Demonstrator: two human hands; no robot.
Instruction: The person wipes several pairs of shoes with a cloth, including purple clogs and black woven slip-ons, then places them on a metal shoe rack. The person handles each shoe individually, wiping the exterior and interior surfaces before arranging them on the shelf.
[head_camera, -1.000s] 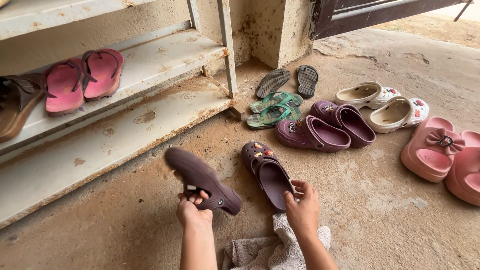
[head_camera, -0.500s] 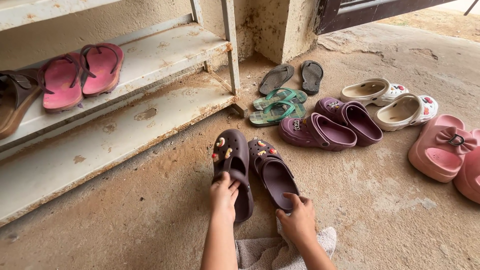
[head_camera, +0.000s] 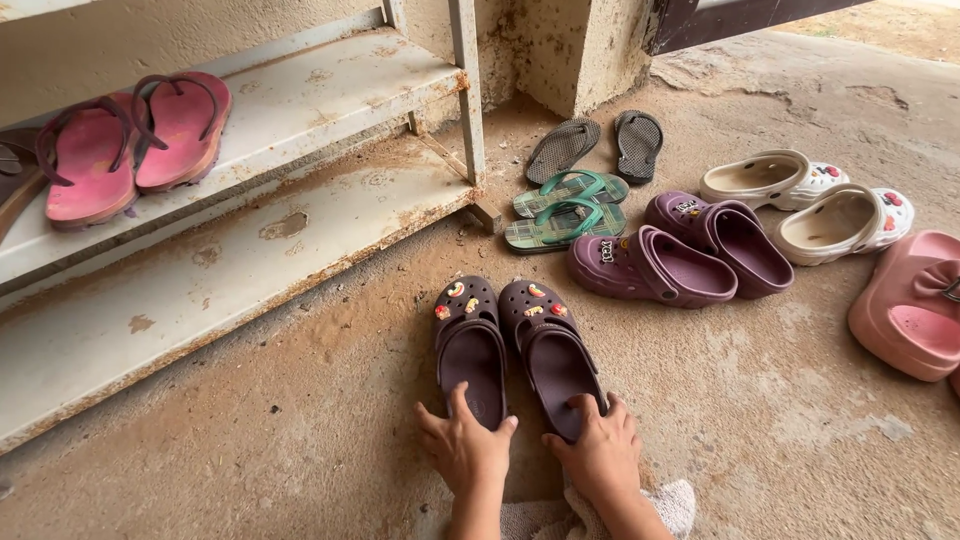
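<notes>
Left clog: I see a dark brown rubber clog with small coloured charms on its toe (head_camera: 469, 345), flat on the sandy concrete floor (head_camera: 760, 400), sole down, toe pointing away from me.
Right clog: its matching dark brown charm-studded clog (head_camera: 551, 350) lies just beside the left clog, their sides touching or nearly so.
Left hand: my left hand (head_camera: 462, 447) sits at the heel of the left clog, fingers spread and curled over the heel rim, thumb raised along the inner side; it grips loosely rather than clamps.
Right hand: my right hand (head_camera: 598, 452) covers the heel of the right clog, fingers folded over the rim, wrist low.
Cloth: a grey towel rag (head_camera: 560, 515) lies under my wrists, behind the clogs' heels.
Rack: a rusty white metal shoe rack (head_camera: 250, 250) stands left of the clogs, with pink flip-flops (head_camera: 130, 145) on its middle shelf.
Beyond the clogs: purple clogs (head_camera: 690, 255), green-strapped flip-flops (head_camera: 565, 210), grey flip-flops (head_camera: 600, 145), cream clogs (head_camera: 810, 200).
Far right of the clogs: a pink slide sandal (head_camera: 910, 310).
</notes>
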